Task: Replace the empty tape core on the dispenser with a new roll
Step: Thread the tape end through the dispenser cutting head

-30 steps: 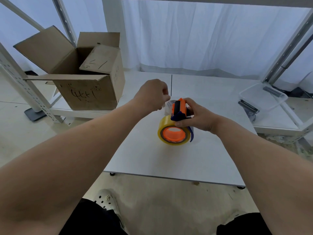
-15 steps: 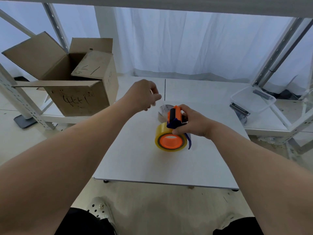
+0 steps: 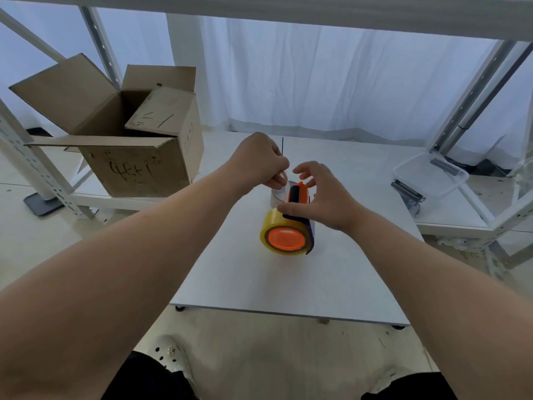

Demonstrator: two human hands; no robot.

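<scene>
A tape dispenser (image 3: pixel 291 223) is steadied on the white tabletop (image 3: pixel 259 278) by the spread-fingered right hand (image 3: pixel 323 194); the tape end (image 3: pixel 284 180) is pinched by the left hand (image 3: pixel 259 160). White curtains (image 3: pixel 317 76) are hung behind.

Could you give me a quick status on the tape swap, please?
Left hand pinching tape end. Right hand steadying dispenser, fingers spread. New roll mounted. Nothing in the way.

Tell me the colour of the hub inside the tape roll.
Bright orange hub, ringed by the yellowish tape roll; seen in the head view.
</scene>
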